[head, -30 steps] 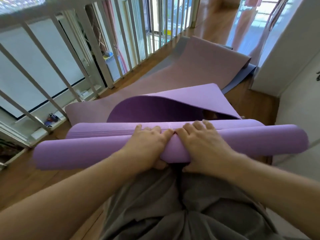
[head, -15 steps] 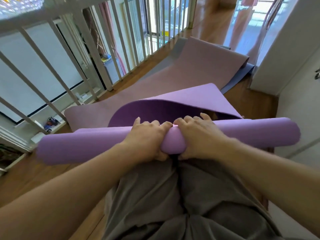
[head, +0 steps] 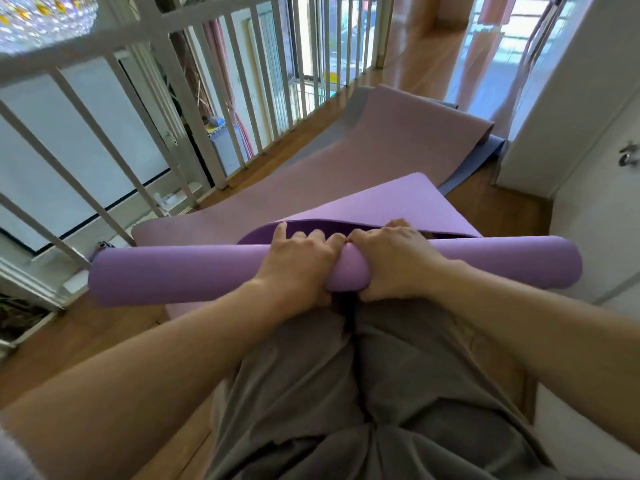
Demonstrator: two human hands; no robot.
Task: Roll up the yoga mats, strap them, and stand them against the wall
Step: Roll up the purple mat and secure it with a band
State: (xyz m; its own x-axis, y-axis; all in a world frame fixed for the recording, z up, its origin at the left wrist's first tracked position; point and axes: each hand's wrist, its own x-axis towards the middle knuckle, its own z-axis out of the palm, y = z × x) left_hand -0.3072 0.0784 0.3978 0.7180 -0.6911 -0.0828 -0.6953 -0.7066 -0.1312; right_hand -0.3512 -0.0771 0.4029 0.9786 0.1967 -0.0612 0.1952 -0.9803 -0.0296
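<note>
Mid-roll on the first mat, I'd say. The left hand [head: 298, 268] and right hand [head: 394, 258] sit side by side, touching, at the middle of the purple roll [head: 173, 275]. Fingers are curled over the top and thumbs tucked under the near side, so both hands are clamped around it. The roll sticks out well past the grip on either side and sits right in front of the knees in grey trousers [head: 346, 393]. Just beyond the knuckles, the loose tail [head: 398, 199] of the same mat arches up in a slack hump, so the rolling isn't done, though it looks most of the way there. Farther out past that tail a pink mat [head: 363, 157] lies flat with a blue-grey mat [head: 467, 171] under it, neither rolled yet. Next move, I reckon: push the roll away from the body while pulling it snug and watching that the ends line up, because that hump could wind in loose or crooked. I can't spot a strap anywhere, so one needs finding first.
</note>
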